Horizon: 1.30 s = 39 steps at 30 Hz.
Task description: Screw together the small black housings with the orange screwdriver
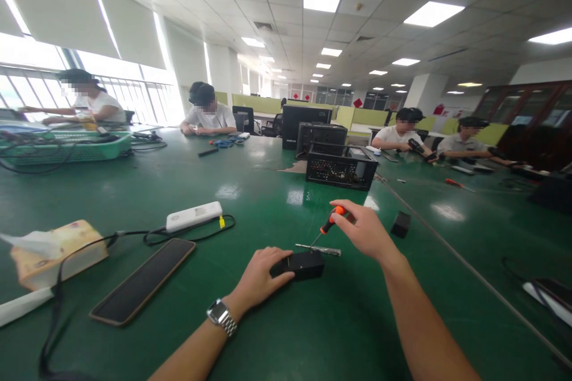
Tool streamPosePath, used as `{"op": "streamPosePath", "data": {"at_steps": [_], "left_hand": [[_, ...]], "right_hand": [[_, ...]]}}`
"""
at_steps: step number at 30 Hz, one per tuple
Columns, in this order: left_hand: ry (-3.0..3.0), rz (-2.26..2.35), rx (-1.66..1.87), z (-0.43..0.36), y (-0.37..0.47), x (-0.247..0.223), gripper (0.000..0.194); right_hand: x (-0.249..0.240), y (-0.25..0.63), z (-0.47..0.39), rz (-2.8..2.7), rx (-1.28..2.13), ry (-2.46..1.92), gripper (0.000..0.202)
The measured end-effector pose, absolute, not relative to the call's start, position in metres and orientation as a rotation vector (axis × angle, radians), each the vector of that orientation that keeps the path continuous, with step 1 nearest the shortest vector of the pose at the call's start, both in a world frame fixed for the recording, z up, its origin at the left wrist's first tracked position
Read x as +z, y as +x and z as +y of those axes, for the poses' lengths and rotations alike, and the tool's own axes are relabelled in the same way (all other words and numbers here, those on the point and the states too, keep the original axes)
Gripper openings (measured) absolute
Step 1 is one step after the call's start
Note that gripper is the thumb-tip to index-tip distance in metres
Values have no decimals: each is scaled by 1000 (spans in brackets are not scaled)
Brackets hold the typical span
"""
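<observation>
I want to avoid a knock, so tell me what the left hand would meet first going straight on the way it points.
The left hand would meet the black block first, since its fingers rest against it. Past that, the right forearm may cross the line, but its height is unclear.

Three computer cases (342,173), four co-workers (218,117)

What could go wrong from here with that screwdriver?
Slip: the right hand holds the screwdriver slanted, tip down close to the black block. If it skids, it might catch the left hand steadying that block.

Loose tool: the slim metal rod lies unheld by the tip and could roll or get knocked. Can't tell whether they touch.
</observation>
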<state>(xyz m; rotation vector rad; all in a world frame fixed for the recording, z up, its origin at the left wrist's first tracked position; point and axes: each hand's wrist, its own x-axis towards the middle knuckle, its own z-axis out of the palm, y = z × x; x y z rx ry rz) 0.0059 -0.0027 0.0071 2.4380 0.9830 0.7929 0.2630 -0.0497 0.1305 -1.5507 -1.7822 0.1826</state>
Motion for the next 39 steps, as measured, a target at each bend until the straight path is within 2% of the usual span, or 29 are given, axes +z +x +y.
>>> {"op": "streamPosePath", "data": {"at_steps": [5,39], "left_hand": [[2382,993,799,-5,8,8,35],[2339,1007,808,-9,11,8,33]], "right_hand": [[135,262,-62,-1759,345,-1466,32],[137,248,-65,-1983,262,-1529,34]]}}
